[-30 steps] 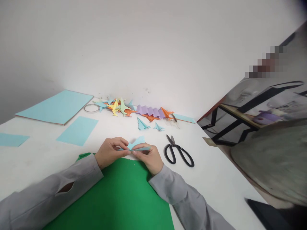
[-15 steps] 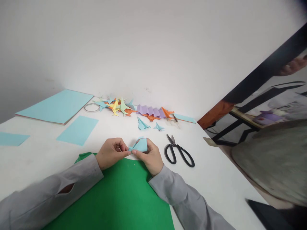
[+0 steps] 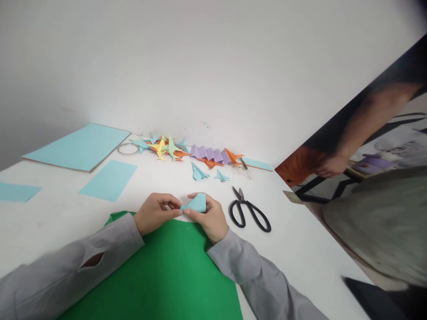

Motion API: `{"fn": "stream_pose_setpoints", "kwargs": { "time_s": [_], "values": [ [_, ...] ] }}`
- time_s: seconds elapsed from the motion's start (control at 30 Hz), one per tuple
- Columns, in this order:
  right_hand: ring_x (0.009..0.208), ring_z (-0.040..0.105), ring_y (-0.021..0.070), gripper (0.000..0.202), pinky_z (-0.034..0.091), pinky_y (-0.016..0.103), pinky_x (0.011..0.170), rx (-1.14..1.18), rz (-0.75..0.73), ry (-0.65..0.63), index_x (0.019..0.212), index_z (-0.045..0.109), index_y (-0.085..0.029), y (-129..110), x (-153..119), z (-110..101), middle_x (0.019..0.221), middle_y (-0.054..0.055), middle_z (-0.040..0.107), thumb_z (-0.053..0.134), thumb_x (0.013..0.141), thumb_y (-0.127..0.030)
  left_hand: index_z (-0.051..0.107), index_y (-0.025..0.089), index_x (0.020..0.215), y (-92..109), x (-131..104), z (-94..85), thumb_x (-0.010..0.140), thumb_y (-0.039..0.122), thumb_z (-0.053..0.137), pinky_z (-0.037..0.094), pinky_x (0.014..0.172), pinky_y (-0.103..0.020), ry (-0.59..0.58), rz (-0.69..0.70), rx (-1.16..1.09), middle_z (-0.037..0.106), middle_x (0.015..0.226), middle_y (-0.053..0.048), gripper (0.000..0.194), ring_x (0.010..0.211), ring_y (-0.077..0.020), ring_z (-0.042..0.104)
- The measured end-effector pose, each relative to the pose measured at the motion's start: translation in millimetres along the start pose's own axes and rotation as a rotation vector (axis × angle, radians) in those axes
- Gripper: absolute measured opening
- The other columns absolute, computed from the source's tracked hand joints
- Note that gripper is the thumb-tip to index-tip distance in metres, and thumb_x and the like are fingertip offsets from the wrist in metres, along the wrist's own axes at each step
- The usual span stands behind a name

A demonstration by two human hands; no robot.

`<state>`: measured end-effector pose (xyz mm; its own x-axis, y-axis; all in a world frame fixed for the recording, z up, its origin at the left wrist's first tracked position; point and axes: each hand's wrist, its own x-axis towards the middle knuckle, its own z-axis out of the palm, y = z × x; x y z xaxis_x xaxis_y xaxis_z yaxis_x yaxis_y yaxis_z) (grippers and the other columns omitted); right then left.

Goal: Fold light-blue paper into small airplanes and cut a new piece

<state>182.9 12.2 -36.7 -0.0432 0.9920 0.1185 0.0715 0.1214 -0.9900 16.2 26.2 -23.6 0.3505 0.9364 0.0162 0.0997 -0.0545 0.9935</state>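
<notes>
A small folded light-blue paper (image 3: 197, 203) is held between both hands, just beyond the far edge of a green cloth (image 3: 160, 271). My left hand (image 3: 158, 213) pinches its narrow left end between thumb and fingertips. The wider right part sits in my right hand (image 3: 211, 218), thumb in front and fingers behind. Two small folded blue paper pieces (image 3: 199, 172) (image 3: 221, 176) lie beyond my hands. To the right of my right hand lie black-handled scissors (image 3: 248, 209), blades slightly apart and pointing away.
Colourful folded papers (image 3: 170, 148) and a purple pleated strip (image 3: 210, 154) line the wall. Blue sheets (image 3: 78, 146) (image 3: 109, 180) (image 3: 18, 192) and a ring (image 3: 128, 148) lie at the left. Another person's arm (image 3: 370, 120) reaches down at the right, beyond the table.
The folded paper has turned slightly in my fingers, and a right finger now shows behind its top. At the right, the other person's arm has come down into view.
</notes>
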Motion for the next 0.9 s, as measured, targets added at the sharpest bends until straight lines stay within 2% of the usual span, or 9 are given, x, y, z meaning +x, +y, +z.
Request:
{"fn": "stream_pose_setpoints", "kwargs": {
  "time_s": [0.1,0.2,0.47,0.9],
  "values": [
    [0.049,0.042,0.0080,0.024,0.035,0.021,0.048,0.035,0.039,-0.019,0.068,0.061,-0.015,-0.8,-1.0,0.3,0.056,-0.004,0.053,0.076,0.054,-0.028,0.064,0.011,0.068,0.7,-0.1,-0.4,0.058,0.026,0.069,0.041,0.045,-0.022,-0.010,0.010,0.010,0.057,0.059,0.000,0.018,0.047,-0.0079,0.047],
    [0.048,0.043,0.0081,0.022,0.036,0.022,0.048,0.061,0.046,-0.026,0.061,0.060,-0.015,-2.1,-1.6,0.6,0.052,-0.004,0.053,0.076,0.054,-0.029,0.064,0.011,0.067,1.1,-0.4,-0.6,0.060,0.027,0.067,0.043,0.046,-0.022,-0.025,0.037,0.018,0.057,0.061,-0.001,0.017,0.049,-0.0090,0.048],
    [0.050,0.046,0.0098,0.022,0.038,0.023,0.049,0.045,0.025,-0.067,0.063,0.063,-0.015,1.1,-0.7,-0.9,0.055,-0.002,0.058,0.077,0.054,-0.029,0.065,0.012,0.062,-0.1,-1.1,-1.5,0.065,0.025,0.065,0.042,0.044,-0.020,-0.025,0.146,0.062,0.058,0.062,-0.002,0.013,0.053,-0.0096,0.050],
    [0.048,0.047,0.0100,0.022,0.039,0.023,0.047,0.019,0.008,-0.091,0.063,0.065,-0.014,-0.6,-0.9,-1.0,0.053,0.000,0.059,0.073,0.059,-0.035,0.064,0.012,0.058,2.5,-2.9,-0.6,0.064,0.023,0.063,0.036,0.043,-0.020,0.014,0.185,0.147,0.057,0.057,-0.002,0.012,0.048,-0.0082,0.046]
  ]
}}
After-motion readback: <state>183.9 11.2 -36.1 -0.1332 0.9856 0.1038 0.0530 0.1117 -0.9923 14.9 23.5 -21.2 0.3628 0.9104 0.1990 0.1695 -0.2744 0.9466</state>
